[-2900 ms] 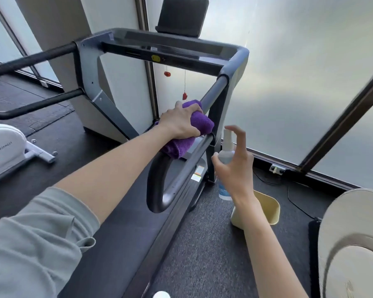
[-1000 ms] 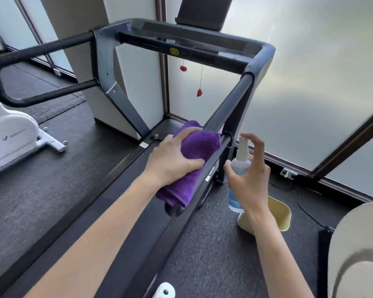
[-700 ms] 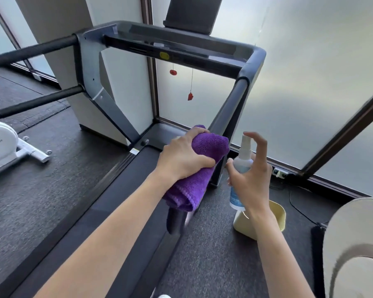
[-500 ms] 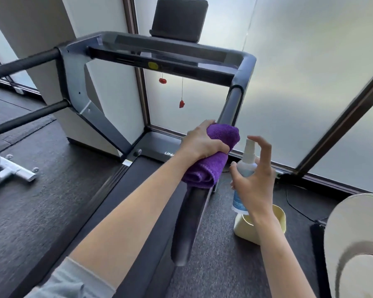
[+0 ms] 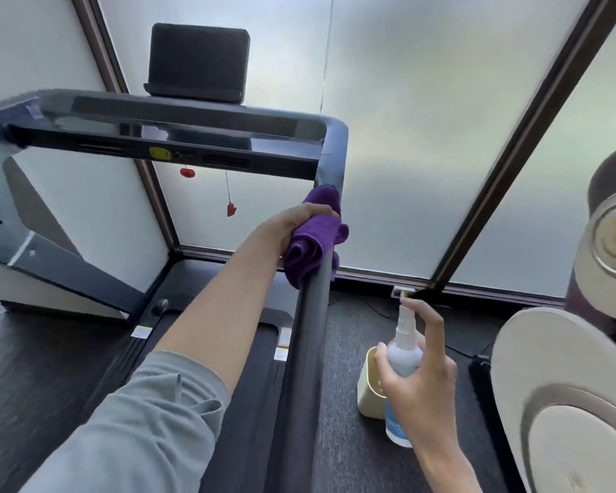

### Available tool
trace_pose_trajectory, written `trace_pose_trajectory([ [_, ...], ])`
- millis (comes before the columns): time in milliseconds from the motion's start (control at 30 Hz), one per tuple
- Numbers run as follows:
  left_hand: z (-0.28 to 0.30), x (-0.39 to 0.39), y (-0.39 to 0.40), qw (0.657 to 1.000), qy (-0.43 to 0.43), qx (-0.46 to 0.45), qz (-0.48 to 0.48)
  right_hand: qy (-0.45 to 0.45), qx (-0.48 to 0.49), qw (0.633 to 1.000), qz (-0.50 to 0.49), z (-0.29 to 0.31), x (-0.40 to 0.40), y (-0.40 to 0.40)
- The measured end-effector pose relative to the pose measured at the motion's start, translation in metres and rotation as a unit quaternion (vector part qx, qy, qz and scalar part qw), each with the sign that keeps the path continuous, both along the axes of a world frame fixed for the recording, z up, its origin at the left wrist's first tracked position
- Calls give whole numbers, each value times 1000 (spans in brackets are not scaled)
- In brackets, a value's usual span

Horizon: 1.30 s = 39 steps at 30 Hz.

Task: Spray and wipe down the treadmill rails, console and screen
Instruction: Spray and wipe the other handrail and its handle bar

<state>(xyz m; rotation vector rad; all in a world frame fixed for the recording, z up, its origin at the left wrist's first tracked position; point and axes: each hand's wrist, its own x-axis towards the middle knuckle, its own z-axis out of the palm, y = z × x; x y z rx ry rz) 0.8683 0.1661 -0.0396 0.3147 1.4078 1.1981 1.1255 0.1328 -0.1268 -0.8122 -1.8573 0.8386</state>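
- Left hand (image 5: 292, 225): centre frame, fingers curled over cloth (image 5: 313, 240), pressing it round the top of the rail (image 5: 306, 350), just below the console (image 5: 178, 137) corner.
- Right hand (image 5: 420, 378): lower right, gripping bottle (image 5: 402, 357), forefinger on nozzle, apart from rail.
- Screen (image 5: 198, 62): upper centre, atop console.
- Bin (image 5: 368, 389): floor, beside bottle.

Upper right rail (image 5: 308, 343) under purple cloth (image 5: 313, 240); treadmill's left side off-frame.

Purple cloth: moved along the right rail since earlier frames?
Yes. The purple cloth slid up the right rail and now sits just below the console corner.
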Motion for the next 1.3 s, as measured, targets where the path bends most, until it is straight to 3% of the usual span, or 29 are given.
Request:
trace_pose_trajectory([
  [167,-12,-14,10,991,-111,62,-31,-27,4,999,-18,-1,4,6],
  [333,-21,-14,12,995,-57,86,-5,-19,14,1000,-9,6,-11,1],
  [533,-25,-6,7,984,-125,123,-21,-3,22,1000,-4,13,-16,-12],
  [800,-34,12,-23,989,-71,123,28,9,19,1000,0,24,-18,-22],
  [1300,-33,75,-107,988,-78,128,39,32,25,999,31,44,-2,-59],
])
